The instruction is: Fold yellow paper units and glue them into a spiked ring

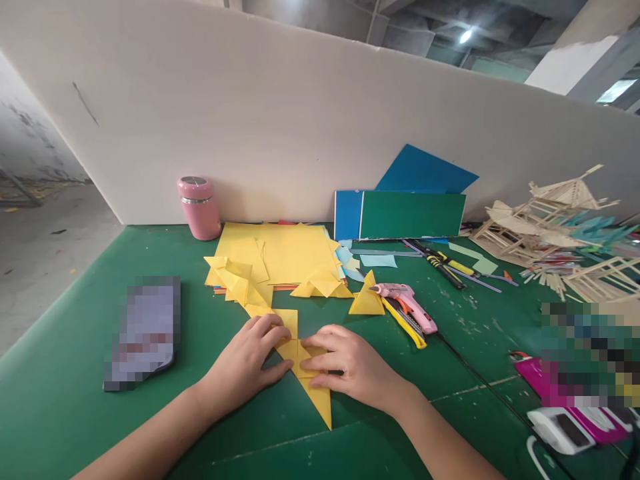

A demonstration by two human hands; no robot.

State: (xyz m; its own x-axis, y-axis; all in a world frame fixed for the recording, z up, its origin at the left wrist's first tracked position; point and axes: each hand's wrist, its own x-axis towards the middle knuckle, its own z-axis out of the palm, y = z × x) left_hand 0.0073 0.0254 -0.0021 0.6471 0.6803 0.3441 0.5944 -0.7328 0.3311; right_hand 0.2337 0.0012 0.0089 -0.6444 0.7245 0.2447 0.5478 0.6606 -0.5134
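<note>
A folded sheet of yellow paper (317, 400) lies on the green table, a narrow point towards me and creases across its middle. My left hand (253, 357) has bent fingers and thumb closed on its left edge. From the right, my right hand (350, 367) lays its fingers, spread a little apart, flat on the same paper. Just beyond my left hand are folded yellow paper pieces (237, 283), partly overlapping a stack of yellow sheets (290, 247). Another folded piece (325, 285) rests at the stack's front edge, and a yellow paper pyramid shape (367, 300) stands to its right.
A pink glue gun (407, 303) and a yellow utility knife (407, 325) lie right of the hands; a black cord (475, 373) runs rightward. A blurred phone-like object (145, 333) lies left. Behind are a pink flask (199, 210), green board (413, 215) and wooden stick models (535, 230).
</note>
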